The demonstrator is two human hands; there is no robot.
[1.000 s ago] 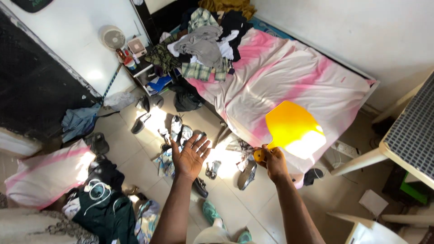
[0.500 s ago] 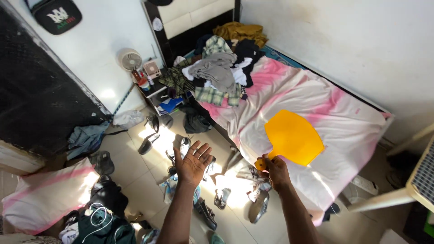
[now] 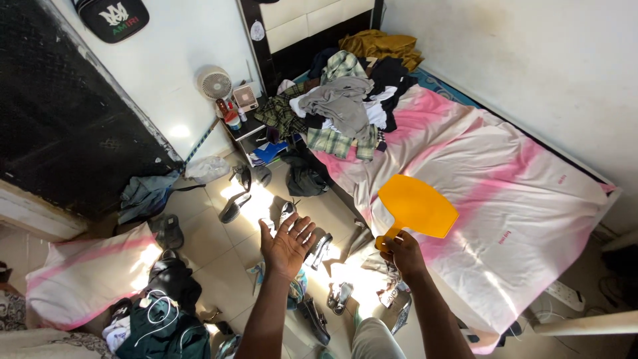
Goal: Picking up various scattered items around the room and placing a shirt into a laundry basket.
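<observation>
A person's right hand (image 3: 401,254) is closed around the short handle of a flat yellow plastic hand fan (image 3: 415,207), holding it upright at the near edge of a bed (image 3: 531,193) covered by a pink-and-white sheet. The fan's blade stands over the edge of the sheet, just above the gripping fingers. The left hand (image 3: 287,244) is open and holds nothing, palm up with fingers spread, to the floor side of the bed and well apart from the fan. Below the open hand, shoes (image 3: 318,251) and sandals lie scattered across the tiled floor (image 3: 219,262) in patches of sunlight. A heap of clothes (image 3: 342,103) is piled at the head end of the bed, against a dark headboard. Beside that end, a low shelf carries a small white fan (image 3: 214,84) and bottles. A pink-and-white pillow (image 3: 83,279) lies on the floor far from the bed, next to dark clothing.
</observation>
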